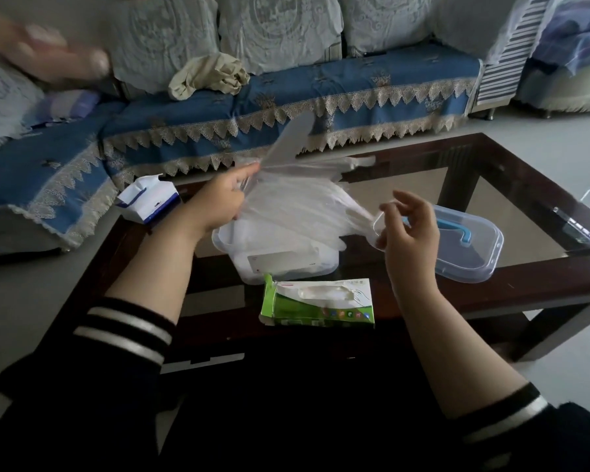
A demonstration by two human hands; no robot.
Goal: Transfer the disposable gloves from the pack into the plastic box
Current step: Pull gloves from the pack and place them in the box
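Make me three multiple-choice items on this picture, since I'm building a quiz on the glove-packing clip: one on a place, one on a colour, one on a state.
1. Where does the green glove pack lie?
A. on the table's near edge, in front of the plastic box
B. on the sofa
C. inside the box

2. What colour is the handle on the clear lid?
A. red
B. blue
C. yellow

3. How are the gloves held?
A. lying loose on the floor
B. sealed in the pack
C. stretched between both hands above the box

Answers:
1 A, the pack sits on the dark table rim nearest the person.
2 B, the handle is plainly blue.
3 C, the left hand pinches one end and the right hand the other.
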